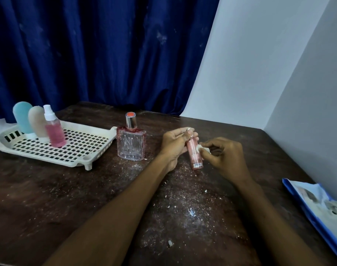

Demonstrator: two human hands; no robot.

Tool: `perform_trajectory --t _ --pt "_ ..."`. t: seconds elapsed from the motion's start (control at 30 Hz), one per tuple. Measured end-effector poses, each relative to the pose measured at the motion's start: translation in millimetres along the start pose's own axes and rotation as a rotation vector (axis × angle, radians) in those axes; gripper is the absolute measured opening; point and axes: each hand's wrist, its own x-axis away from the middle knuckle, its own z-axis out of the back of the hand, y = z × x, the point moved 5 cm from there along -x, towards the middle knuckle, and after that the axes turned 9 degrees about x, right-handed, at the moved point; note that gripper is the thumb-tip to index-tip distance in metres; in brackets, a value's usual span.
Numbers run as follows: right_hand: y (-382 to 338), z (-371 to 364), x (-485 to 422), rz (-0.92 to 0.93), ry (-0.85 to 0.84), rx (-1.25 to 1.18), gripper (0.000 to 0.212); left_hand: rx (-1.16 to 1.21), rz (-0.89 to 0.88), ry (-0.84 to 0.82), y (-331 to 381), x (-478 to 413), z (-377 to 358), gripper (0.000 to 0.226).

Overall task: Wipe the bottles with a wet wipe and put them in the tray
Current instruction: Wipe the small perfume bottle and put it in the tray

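Note:
My left hand (pixel 173 144) grips the top of a slim pink bottle (pixel 195 157), held tilted above the dark wooden table (pixel 87 198). My right hand (pixel 224 156) pinches a small crumpled white wet wipe (pixel 203 149) against the bottle's side. A square clear glass perfume bottle (pixel 131 144) with a silver and red cap stands on the table left of my hands. In the white perforated tray (pixel 83 148) at the far left stand a blue bottle (pixel 23 117), a beige bottle (pixel 37 121) and a pink spray bottle (pixel 53 127).
A blue wet wipe packet (pixel 317 210) lies at the table's right edge. White crumbs and flecks are scattered over the tabletop in front of me. A dark blue curtain (pixel 96 50) hangs behind the table, and a white wall (pixel 269 64) stands at the right.

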Motion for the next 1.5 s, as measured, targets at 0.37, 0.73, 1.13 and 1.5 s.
perform_trajectory --t 0.37,0.73,1.13,1.5 --pt "-11.5 1.6 -0.9 0.128 -0.072 -0.003 0.017 -0.001 -0.022 0.015 0.8 0.8 -1.6 0.026" --pt "-8.2 0.0 -1.1 0.155 -0.165 -0.019 0.019 0.018 -0.028 0.039 -0.8 -0.6 2.6 0.026" --pt "-7.5 -5.8 -0.4 0.103 -0.299 -0.085 0.02 -0.051 0.038 0.004 -3.2 -3.5 4.2 0.022" --pt "-10.6 2.3 -2.5 0.133 -0.07 -0.021 0.015 -0.061 0.048 -0.072 3.3 1.7 0.3 0.031"
